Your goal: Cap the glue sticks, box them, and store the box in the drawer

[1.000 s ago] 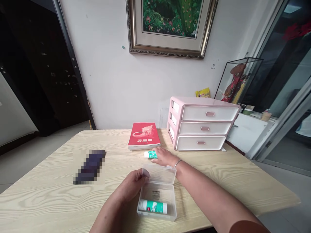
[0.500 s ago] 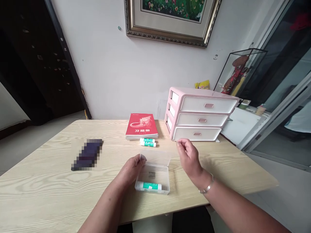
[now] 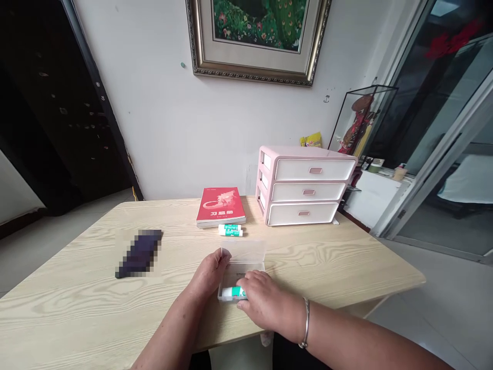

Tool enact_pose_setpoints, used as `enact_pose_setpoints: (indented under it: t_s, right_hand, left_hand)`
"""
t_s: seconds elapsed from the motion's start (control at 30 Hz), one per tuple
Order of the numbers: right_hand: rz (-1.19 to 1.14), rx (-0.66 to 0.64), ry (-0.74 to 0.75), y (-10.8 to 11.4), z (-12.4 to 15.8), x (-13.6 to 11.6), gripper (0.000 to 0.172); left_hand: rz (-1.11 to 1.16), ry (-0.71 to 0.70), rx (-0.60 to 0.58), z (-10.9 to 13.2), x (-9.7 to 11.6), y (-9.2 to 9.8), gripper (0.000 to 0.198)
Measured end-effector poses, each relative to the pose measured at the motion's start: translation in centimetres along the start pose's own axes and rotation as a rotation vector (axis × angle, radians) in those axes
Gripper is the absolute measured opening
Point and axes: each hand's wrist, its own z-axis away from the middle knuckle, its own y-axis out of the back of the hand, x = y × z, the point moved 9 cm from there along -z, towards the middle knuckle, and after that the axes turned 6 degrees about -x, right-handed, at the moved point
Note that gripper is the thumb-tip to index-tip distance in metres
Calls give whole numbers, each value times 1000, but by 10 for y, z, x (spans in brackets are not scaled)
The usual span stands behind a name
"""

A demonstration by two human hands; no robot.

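A small clear plastic box [image 3: 246,255] lies open near the front of the wooden table [image 3: 77,303], its lid raised at the back. My left hand [image 3: 210,272] pinches the left corner of that lid. My right hand [image 3: 264,303] covers the front of the box, fingers curled over a white and green glue stick [image 3: 232,293] lying in it. Two more glue sticks [image 3: 230,230] lie farther back, in front of a red book [image 3: 221,206].
A pink three-drawer organiser [image 3: 306,185] stands at the back right of the table. A dark blurred flat object [image 3: 139,253] lies to the left. A framed picture [image 3: 256,38] hangs on the wall; a glass case [image 3: 360,123] stands beyond the table.
My right hand left the glue sticks by the book, lifted, then came down onto the box and the glue stick in it. My left hand stayed on the lid.
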Motion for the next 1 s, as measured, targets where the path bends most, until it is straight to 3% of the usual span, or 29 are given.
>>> enact_pose_setpoints:
  t_s: [0.17,0.3,0.4,0.5,0.63,0.8,0.87,1.0]
  right_hand:
    - [-182,35,-43,14,4,4,25]
    - [-369,318,71,63,23,14,30]
    - [-584,577,12,106,27,60,32]
    - [-721,615,-113,118,-1,116,34]
    - [-702,264,-97,81,-68,146,35]
    - [-680,81,-41,34,-113,135,29]
    - [-690,75,4,25,-121,124,31]
    - [-718,210,57,22,-130,118,38]
  left_hand:
    - [14,-16,-18,0,0,0,22]
    - [34,-1,-36,1,1,1,22]
    - [55,-7,-48,2,4,3,23]
    - [91,2,-53,3,6,5,23]
    - [110,8,-81,4,7,4,22]
    - [138,22,-100,4,5,3,23]
    - [150,25,-109,4,5,2,23]
    - [177,37,-112,3,4,2,23]
